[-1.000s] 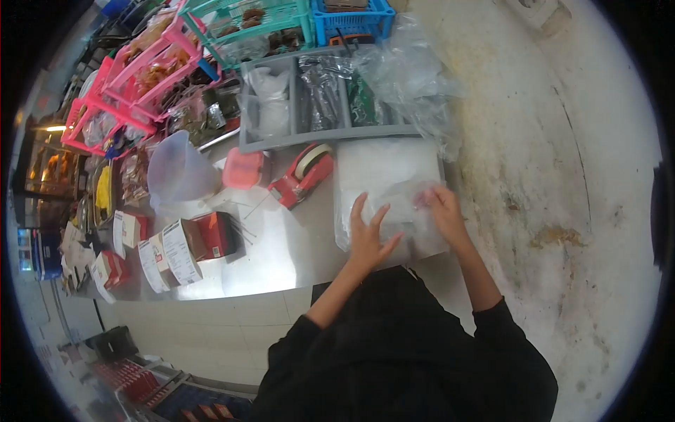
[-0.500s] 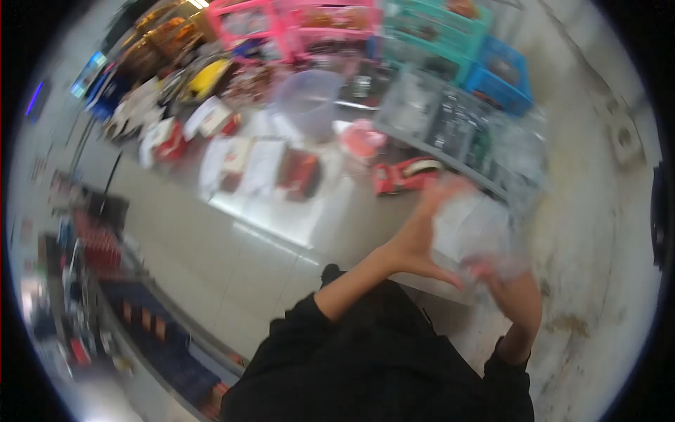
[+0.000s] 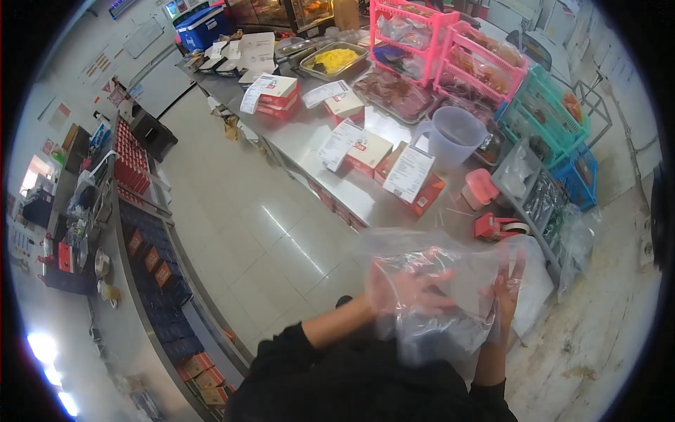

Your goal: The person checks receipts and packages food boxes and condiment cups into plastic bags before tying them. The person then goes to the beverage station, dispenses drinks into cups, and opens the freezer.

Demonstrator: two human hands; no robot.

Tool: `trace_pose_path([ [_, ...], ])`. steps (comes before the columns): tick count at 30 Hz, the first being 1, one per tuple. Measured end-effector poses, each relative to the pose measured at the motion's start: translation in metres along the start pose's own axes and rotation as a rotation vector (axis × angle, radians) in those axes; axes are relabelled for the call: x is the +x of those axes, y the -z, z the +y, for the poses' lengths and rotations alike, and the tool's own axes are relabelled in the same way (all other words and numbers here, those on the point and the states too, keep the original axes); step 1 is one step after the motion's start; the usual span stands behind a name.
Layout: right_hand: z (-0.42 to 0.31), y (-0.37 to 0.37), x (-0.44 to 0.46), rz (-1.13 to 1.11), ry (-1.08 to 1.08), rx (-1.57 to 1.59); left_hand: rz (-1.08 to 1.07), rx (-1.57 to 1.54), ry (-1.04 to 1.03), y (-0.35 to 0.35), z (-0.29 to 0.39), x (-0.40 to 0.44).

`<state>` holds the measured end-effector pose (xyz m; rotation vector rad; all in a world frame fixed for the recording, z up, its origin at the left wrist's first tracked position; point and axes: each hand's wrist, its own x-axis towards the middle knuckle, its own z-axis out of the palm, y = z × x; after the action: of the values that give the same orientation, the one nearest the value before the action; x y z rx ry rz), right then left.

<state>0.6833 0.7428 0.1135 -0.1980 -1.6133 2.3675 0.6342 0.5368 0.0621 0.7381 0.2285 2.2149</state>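
Note:
A clear plastic bag (image 3: 443,330) hangs spread between my two hands, in front of my body. Through its film shows my left hand (image 3: 408,285), fingers stretched apart and pointing right; I cannot tell which are inside the bag. At the bag's right side my right hand (image 3: 503,285) has hold of it, fingers upward and partly covered by plastic. Beside that hand lies a pile of whitish plastic bags (image 3: 536,285). Just beyond, on the counter, is a red tape dispenser (image 3: 496,227) with a roll of tape.
Several red-and-white boxes with receipts (image 3: 369,151) line the steel counter (image 3: 337,197). Behind them stand a translucent jug (image 3: 453,137), a pink container (image 3: 480,188), a grey cutlery tray (image 3: 541,204) and stacked baskets (image 3: 545,112). A wall (image 3: 590,337) is close on my right; shelving is at left.
My view has swung, moving the counter items rightward and lower. The left hand, previously apart from the bag with a wide grip, is now at it, and the bag is spread out wider.

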Motion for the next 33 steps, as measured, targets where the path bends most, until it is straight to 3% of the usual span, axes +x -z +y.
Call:
trace_pose_path([
  [2,0.01,0.002,-0.01,-0.001,-0.01,-0.155,-0.182,-0.738,-0.165,-0.026,0.026,-0.021],
  [3,0.008,-0.001,-0.017,0.01,-0.02,-0.163,-0.175,-0.754,-0.166,-0.042,0.043,-0.033],
  [5,-0.003,-0.008,-0.028,0.104,0.073,-0.235,0.203,-0.37,-0.032,-0.068,0.081,-0.055],
  [6,-0.002,-0.008,-0.033,0.117,0.074,-0.24,0.2,-0.379,-0.022,-0.073,0.09,-0.069],
  [8,0.001,-0.001,-0.047,0.135,0.11,-0.264,0.69,0.478,0.51,-0.082,0.098,-0.092],
  [9,0.002,0.009,-0.05,0.151,0.11,-0.267,0.804,0.266,0.431,-0.083,0.098,-0.093],
  [10,0.004,0.023,-0.05,0.146,-0.132,-0.416,0.797,0.265,0.445,-0.075,0.097,-0.093],
  [12,0.026,0.041,-0.047,0.155,-0.376,-0.554,0.925,0.593,0.523,-0.04,0.092,-0.09],
  [14,0.067,0.053,-0.032,0.15,-0.367,-1.159,0.848,0.716,0.534,-0.006,0.081,-0.088],
  [15,0.076,0.04,-0.048,0.315,0.168,-1.876,0.771,0.84,0.518,0.007,0.074,-0.081],
  [16,0.065,0.004,-0.048,0.428,0.054,-1.611,0.752,0.843,0.513,0.013,0.064,-0.072],
  [17,0.051,-0.037,-0.046,0.516,-0.048,-1.339,0.762,0.8,0.38,0.016,0.05,-0.066],
  [18,0.052,-0.067,-0.052,0.284,-0.145,-1.128,0.778,0.751,0.265,0.017,0.035,-0.064],
  [19,0.057,-0.088,-0.061,0.069,-0.243,-0.899,0.777,0.748,0.289,0.018,0.017,-0.06],
  [20,0.065,-0.092,-0.063,0.086,-0.255,-0.893,0.829,0.776,0.173,0.019,-0.002,-0.054],
  [21,0.075,-0.091,-0.061,0.095,-0.361,-0.658,0.875,0.801,0.047,0.021,-0.013,-0.047],
  [22,0.078,-0.088,-0.056,0.102,-0.45,-0.421,0.86,0.799,0.054,0.012,-0.002,-0.039],
  [24,0.042,-0.071,-0.054,0.358,-0.388,0.29,0.634,0.937,0.22,-0.014,0.037,-0.031],
  [26,-0.016,-0.029,-0.07,0.341,-0.318,0.358,0.837,0.33,0.352,-0.058,0.078,-0.021],
  [28,-0.055,-0.008,-0.09,0.414,-0.276,0.208,0.625,0.539,0.511,-0.084,0.098,-0.024],
  [29,-0.067,-0.007,-0.089,0.411,-0.28,0.203,0.629,0.535,0.507,-0.083,0.097,-0.023],
  [31,-0.078,-0.017,-0.081,0.818,-0.164,0.206,0.671,0.578,0.391,-0.077,0.091,-0.016],
  [33,-0.083,0.019,-0.081,0.694,-0.159,0.361,0.742,0.589,0.26,-0.07,0.071,-0.001],
])
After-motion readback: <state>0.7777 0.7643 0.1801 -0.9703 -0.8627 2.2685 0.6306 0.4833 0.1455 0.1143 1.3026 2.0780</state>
